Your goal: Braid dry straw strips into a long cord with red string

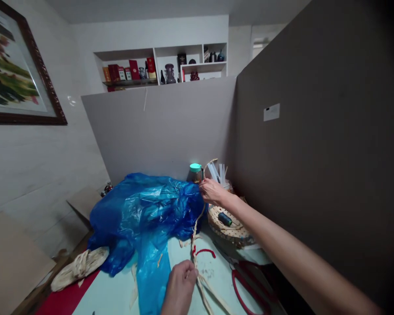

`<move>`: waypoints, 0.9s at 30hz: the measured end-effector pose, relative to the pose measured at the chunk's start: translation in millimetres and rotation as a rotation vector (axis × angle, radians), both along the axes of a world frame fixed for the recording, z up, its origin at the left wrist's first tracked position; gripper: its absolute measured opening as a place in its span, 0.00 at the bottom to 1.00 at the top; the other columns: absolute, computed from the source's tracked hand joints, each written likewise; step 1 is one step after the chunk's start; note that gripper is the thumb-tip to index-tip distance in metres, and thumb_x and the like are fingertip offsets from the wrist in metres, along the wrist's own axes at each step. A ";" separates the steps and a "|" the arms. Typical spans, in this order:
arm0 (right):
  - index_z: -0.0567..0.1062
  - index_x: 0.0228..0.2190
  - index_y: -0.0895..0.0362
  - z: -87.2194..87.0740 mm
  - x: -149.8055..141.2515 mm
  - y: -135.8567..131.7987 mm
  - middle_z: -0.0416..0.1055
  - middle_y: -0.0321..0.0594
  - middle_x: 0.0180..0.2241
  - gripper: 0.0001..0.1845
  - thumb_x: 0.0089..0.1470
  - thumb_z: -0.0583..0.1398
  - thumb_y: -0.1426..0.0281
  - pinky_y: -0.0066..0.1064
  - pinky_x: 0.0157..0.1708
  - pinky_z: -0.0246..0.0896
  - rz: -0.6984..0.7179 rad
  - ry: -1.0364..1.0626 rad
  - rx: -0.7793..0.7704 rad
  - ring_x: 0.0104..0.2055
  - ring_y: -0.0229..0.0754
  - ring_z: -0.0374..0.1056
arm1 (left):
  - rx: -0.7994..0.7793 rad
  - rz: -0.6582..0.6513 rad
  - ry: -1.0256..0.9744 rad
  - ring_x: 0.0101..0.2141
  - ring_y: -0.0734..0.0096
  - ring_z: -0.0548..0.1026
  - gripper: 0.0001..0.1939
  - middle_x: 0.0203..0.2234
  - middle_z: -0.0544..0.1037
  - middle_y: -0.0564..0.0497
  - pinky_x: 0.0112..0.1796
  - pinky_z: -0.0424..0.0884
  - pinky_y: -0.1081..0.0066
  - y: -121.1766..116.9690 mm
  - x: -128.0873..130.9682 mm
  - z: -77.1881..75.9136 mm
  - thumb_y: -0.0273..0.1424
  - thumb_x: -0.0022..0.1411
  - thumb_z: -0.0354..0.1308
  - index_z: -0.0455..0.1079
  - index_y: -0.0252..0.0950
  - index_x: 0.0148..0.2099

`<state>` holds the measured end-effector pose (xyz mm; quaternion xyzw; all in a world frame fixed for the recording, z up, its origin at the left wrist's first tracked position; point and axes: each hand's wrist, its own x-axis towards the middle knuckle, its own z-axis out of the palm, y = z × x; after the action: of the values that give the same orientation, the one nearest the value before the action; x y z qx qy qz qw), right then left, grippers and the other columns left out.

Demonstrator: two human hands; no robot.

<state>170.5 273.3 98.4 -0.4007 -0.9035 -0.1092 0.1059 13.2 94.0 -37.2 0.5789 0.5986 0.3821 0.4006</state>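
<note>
A pale braided straw cord (pixel 195 238) runs from my left hand (pixel 180 286) near the bottom edge up to my right hand (pixel 211 191) at the back of the table. Both hands are closed on the cord, the left in a fist at its lower part, the right pinching its upper end. The right hand sits beside a big crumpled blue plastic bag (pixel 141 214) and above a round woven straw disc (pixel 230 227). Loose straw strips trail from below my left hand.
A jar with a teal lid (pixel 195 172) and a cup of white sticks (pixel 218 174) stand by the grey partition. Red-handled scissors (pixel 246 284) lie at the right front. A bundle of pale husks (pixel 80 267) lies left. A dark spool (pixel 224 218) rests on the disc.
</note>
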 end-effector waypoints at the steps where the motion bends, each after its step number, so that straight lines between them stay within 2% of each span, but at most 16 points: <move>1: 0.77 0.27 0.63 -6.6 4.1 4.9 0.74 0.52 0.31 0.10 0.50 0.55 0.77 0.32 0.35 0.59 -0.024 -0.018 -0.015 0.35 0.46 0.68 | -0.004 0.018 0.004 0.27 0.69 0.60 0.14 0.19 0.59 0.55 0.30 0.55 0.71 0.5 0.4 -1.6 0.42 0.49 0.50 0.56 0.38 0.22; 3: 0.77 0.24 0.63 -19.5 11.4 10.8 0.73 0.51 0.26 0.09 0.50 0.56 0.76 0.32 0.31 0.58 -0.060 -0.053 -0.035 0.30 0.45 0.67 | -0.013 0.053 0.011 0.27 0.68 0.61 0.13 0.18 0.59 0.55 0.29 0.55 0.71 1.8 1.5 -4.7 0.41 0.49 0.51 0.57 0.38 0.22; 6: 0.76 0.24 0.63 -31.9 14.8 14.9 0.72 0.52 0.26 0.11 0.52 0.55 0.76 0.33 0.30 0.57 -0.098 -0.049 -0.021 0.30 0.46 0.67 | -0.019 0.067 0.032 0.27 0.68 0.61 0.13 0.18 0.60 0.55 0.29 0.55 0.72 3.7 2.9 -7.6 0.39 0.49 0.53 0.58 0.38 0.21; 11: 0.72 0.39 0.63 -27.3 -2.4 16.6 0.69 0.55 0.40 0.14 0.56 0.49 0.79 0.38 0.42 0.54 -0.104 0.058 0.109 0.44 0.51 0.61 | -0.056 0.071 0.084 0.28 0.67 0.62 0.12 0.17 0.61 0.55 0.30 0.56 0.72 5.7 3.0 -6.0 0.37 0.49 0.54 0.58 0.38 0.20; 13: 0.71 0.41 0.62 -25.8 -12.8 16.4 0.68 0.53 0.42 0.16 0.56 0.48 0.81 0.37 0.44 0.53 -0.063 0.068 0.130 0.47 0.50 0.59 | -0.069 0.068 0.097 0.28 0.67 0.63 0.12 0.17 0.61 0.55 0.30 0.56 0.72 5.3 2.5 -4.1 0.37 0.49 0.54 0.58 0.38 0.21; 17: 0.72 0.39 0.61 -39.8 -27.4 19.3 0.70 0.49 0.38 0.14 0.56 0.49 0.81 0.33 0.43 0.53 0.024 0.012 0.084 0.43 0.47 0.61 | -0.061 0.039 0.080 0.28 0.68 0.62 0.11 0.18 0.62 0.54 0.30 0.56 0.72 2.0 0.8 -1.1 0.37 0.51 0.52 0.60 0.37 0.22; 22: 0.73 0.38 0.64 -66.5 -27.3 30.0 0.72 0.50 0.35 0.15 0.53 0.50 0.84 0.33 0.45 0.53 0.027 -0.048 0.012 0.40 0.46 0.64 | -0.047 0.062 0.049 0.28 0.68 0.63 0.10 0.19 0.63 0.54 0.30 0.57 0.72 -2.4 2.1 1.6 0.36 0.52 0.52 0.62 0.37 0.23; 27: 0.73 0.37 0.64 -65.7 -23.4 39.2 0.72 0.51 0.34 0.14 0.53 0.50 0.83 0.34 0.45 0.53 0.036 -0.048 -0.007 0.39 0.46 0.65 | -0.078 0.102 0.025 0.28 0.68 0.63 0.09 0.18 0.63 0.54 0.30 0.57 0.72 -3.7 6.2 8.6 0.35 0.50 0.53 0.60 0.37 0.22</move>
<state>147.1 312.5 32.7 -0.3818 -0.9133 -0.1135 0.0848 19.4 90.3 -28.6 0.5363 0.6468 0.3712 0.3953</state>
